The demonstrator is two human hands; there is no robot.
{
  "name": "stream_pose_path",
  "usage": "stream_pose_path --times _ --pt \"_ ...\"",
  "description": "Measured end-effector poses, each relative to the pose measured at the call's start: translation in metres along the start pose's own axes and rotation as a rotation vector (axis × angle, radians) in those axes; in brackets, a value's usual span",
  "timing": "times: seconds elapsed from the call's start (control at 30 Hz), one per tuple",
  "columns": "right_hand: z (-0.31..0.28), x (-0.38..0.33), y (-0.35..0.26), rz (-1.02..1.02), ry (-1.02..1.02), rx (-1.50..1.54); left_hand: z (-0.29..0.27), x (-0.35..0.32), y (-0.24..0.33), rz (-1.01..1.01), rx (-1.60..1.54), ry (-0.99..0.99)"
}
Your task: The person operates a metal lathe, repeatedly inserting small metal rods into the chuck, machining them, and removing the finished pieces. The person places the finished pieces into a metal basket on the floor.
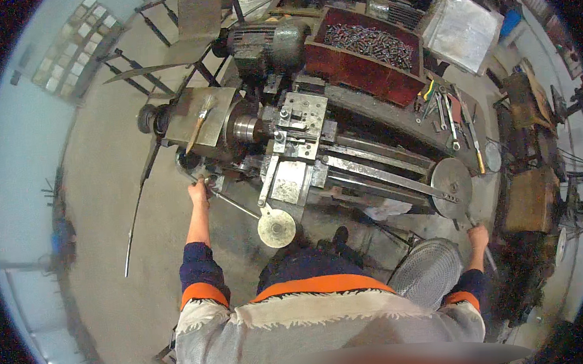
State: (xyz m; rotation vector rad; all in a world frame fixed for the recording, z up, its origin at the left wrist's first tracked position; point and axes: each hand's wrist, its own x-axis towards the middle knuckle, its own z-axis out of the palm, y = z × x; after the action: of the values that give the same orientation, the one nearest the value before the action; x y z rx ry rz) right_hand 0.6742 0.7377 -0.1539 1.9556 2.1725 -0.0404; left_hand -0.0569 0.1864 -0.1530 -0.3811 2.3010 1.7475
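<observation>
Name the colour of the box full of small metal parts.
Dark red: the box shows in the head view.

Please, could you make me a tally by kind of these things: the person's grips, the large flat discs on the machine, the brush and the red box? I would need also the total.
Left grip and right grip: 2
Left disc and right disc: 2
Brush: 1
Red box: 1
Total: 6

Red bin [359, 79] is filled w/ small metal pcs [370, 44]; pliers [425, 93] & spanners [452, 122] are laid nearby, to its R. Silvery sheet [465, 31], poss. foil (hard to tell), is set beyond. Grey mesh seat [431, 273] is placed lower R.
</observation>
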Motion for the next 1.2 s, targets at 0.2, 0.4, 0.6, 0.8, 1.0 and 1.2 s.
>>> stream_pose_path --times 0.2,0.4,0.6,0.8,1.0,1.2 --pt "-0.017 -0.073 -0.045 0.213 -0.101 0.128 0.032 -0.013 0.006 0.117 -0.115 0.238" --pt "0.006 -0.098 -0.055 0.248 -0.021 0.129 0.042 -0.046 0.046 0.111 -0.016 0.301" --pt "-0.007 -0.1 -0.066 0.325 -0.097 0.192 0.039 -0.032 0.03 0.137 -0.153 0.32" --pt "-0.01 -0.101 -0.069 0.347 -0.14 0.224 0.038 -0.019 0.012 0.169 -0.21 0.349" --pt "0.004 -0.102 -0.057 0.303 -0.093 0.196 0.048 -0.036 0.04 0.11 -0.058 0.296" --pt "-0.023 -0.057 -0.032 0.11 -0.006 0.051 0.029 -0.011 0.013 0.083 -0.169 0.17"
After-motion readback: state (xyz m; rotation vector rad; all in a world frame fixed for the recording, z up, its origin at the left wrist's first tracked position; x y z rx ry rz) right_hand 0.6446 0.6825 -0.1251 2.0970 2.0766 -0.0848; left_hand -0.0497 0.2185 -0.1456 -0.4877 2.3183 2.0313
